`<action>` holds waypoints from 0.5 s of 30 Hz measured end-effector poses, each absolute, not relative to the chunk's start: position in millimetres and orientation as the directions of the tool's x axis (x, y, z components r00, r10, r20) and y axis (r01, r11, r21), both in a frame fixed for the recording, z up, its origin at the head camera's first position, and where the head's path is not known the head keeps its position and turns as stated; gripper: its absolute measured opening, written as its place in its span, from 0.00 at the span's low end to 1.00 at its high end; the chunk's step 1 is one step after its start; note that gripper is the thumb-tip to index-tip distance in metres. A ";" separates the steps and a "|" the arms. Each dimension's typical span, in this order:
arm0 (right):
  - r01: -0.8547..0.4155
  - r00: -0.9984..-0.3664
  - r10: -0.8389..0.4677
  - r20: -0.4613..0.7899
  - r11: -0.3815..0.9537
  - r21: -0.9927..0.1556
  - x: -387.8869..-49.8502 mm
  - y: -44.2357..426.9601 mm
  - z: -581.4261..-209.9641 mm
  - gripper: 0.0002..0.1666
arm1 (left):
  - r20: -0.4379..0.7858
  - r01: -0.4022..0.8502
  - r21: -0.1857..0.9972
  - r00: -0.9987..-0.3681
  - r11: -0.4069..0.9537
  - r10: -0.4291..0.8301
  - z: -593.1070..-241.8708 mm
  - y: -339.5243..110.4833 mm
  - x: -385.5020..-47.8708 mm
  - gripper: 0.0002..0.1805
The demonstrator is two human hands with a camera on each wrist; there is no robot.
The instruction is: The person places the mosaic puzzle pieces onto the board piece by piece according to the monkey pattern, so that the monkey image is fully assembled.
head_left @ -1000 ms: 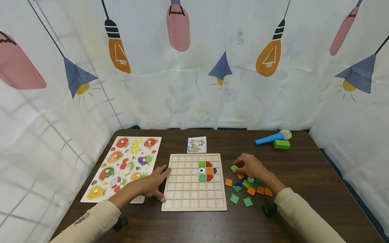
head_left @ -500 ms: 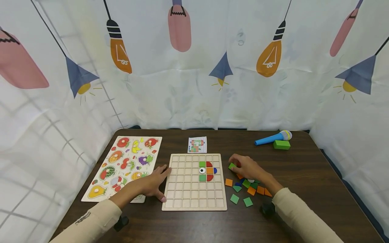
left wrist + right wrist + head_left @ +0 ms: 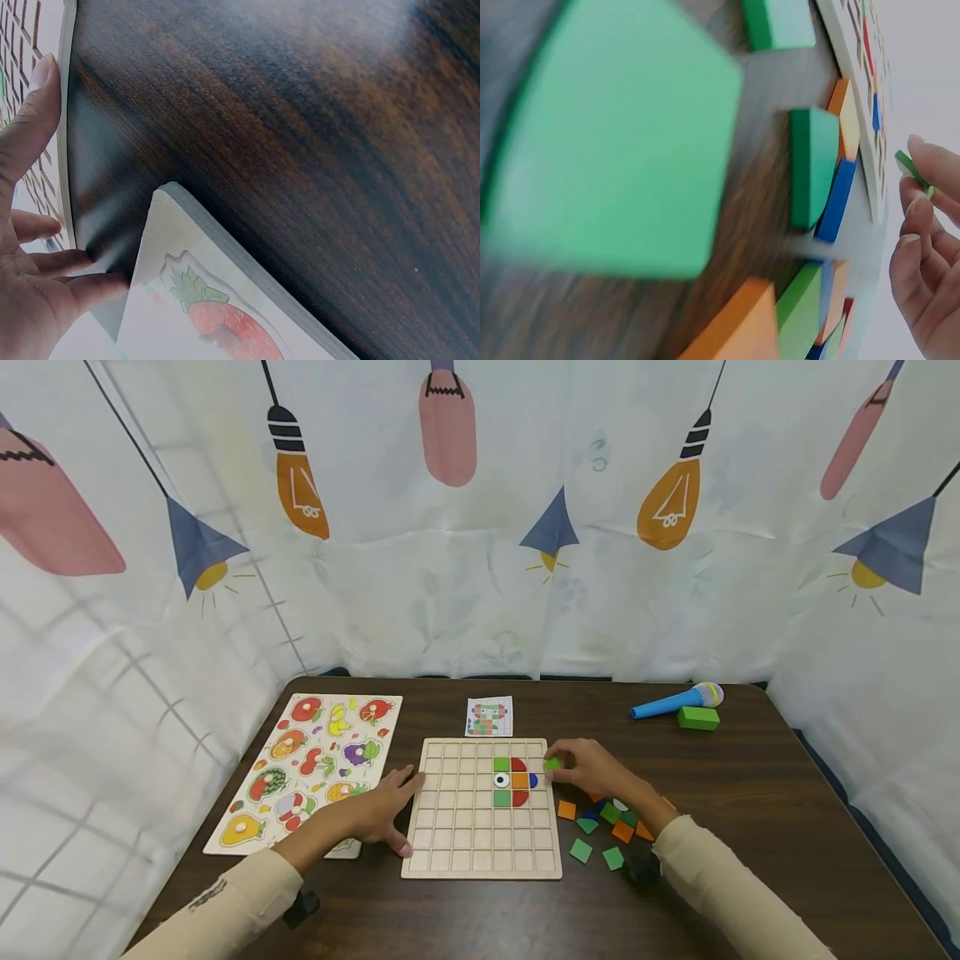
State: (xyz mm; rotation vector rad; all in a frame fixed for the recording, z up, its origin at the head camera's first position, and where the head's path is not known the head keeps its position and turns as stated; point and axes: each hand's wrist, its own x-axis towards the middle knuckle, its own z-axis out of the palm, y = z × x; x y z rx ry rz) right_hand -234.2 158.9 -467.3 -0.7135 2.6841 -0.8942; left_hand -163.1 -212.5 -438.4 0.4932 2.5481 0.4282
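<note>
My right hand (image 3: 592,770) pinches a light green square tile (image 3: 552,764) between thumb and fingers, at the right edge of the wooden grid board (image 3: 457,839). The tile (image 3: 910,169) also shows in the right wrist view, off the table. Several pieces sit in the grid: green squares, an orange square (image 3: 520,781), red rounded pieces, a blue rounded piece and a white eye tile (image 3: 501,781). My left hand (image 3: 378,814) rests against the board's left edge, fingers spread. In the left wrist view its thumb (image 3: 34,112) lies on the board's rim.
Loose coloured tiles (image 3: 581,850) lie right of the board. A small pattern card (image 3: 489,717) is behind it. At left lies a fruit puzzle board (image 3: 300,777). A blue toy microphone (image 3: 671,702) and a green block (image 3: 698,718) are at the back right.
My right hand has carried the light green tile leftwards from the loose pieces to the board's right edge. The left hand stays at the board's left edge.
</note>
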 end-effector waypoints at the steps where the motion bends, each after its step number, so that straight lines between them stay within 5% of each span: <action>1: -0.377 -0.856 -0.514 -0.054 0.693 -0.615 -235.1 156.5 -467.2 0.15 | -0.416 0.261 0.387 -0.806 0.884 0.421 -438.2 -212.5 -163.2 0.62; 15: -0.394 -0.826 -0.562 -0.033 0.619 -0.679 -244.5 126.2 -466.9 0.13 | -0.420 0.260 0.381 -0.806 0.887 0.416 -441.5 -213.6 -164.4 0.63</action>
